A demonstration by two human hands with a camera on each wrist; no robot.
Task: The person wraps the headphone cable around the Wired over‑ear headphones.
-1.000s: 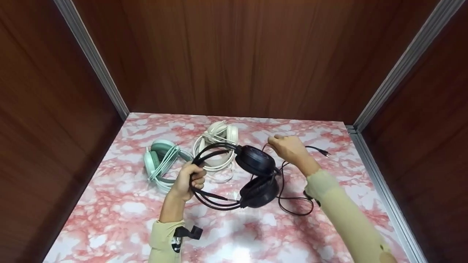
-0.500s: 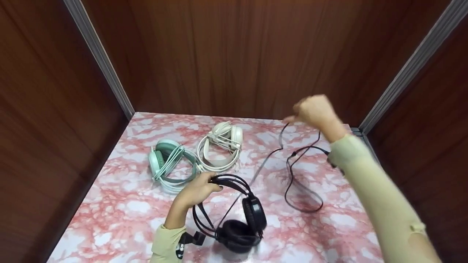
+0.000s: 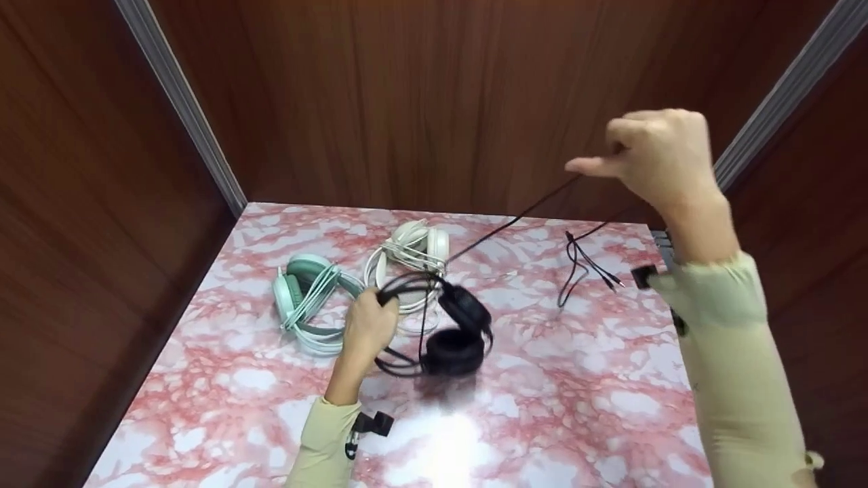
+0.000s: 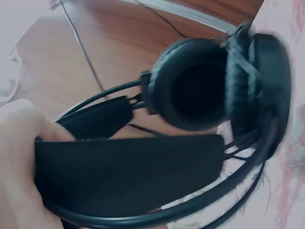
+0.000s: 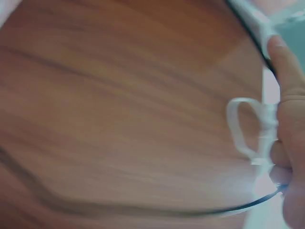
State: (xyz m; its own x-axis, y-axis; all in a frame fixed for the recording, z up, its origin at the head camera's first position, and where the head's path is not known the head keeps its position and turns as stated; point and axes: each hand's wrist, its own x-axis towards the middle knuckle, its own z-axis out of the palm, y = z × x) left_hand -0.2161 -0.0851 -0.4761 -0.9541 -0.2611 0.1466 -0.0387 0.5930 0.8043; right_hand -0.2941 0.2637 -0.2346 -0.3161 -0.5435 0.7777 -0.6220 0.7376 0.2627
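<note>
My left hand (image 3: 371,327) grips the headband of a pair of black headphones (image 3: 456,352), held above the table. In the left wrist view the padded headband (image 4: 128,174) runs out from my fingers to both ear cups (image 4: 162,93). High at the right, my right hand (image 3: 668,159) has its fingers curled round the black cable (image 3: 519,217). The cable stretches taut from the headphones to that hand, and its plug ends (image 3: 607,276) dangle below. In the right wrist view the cable (image 5: 255,40) passes under my thumb, and another length leaves near the lower fingers, blurred.
Mint-green headphones (image 3: 288,298) with a bundled cable lie on the marbled table (image 3: 244,420) at the left. White headphones (image 3: 439,242), also bundled, lie behind the black pair. Brown wood-look panels (image 3: 407,102) enclose the back and sides.
My right hand has risen to the upper right, drawing the cable out straight. The black headphones dipped toward the front, then came back up in my left hand. The other headphones stayed put.
</note>
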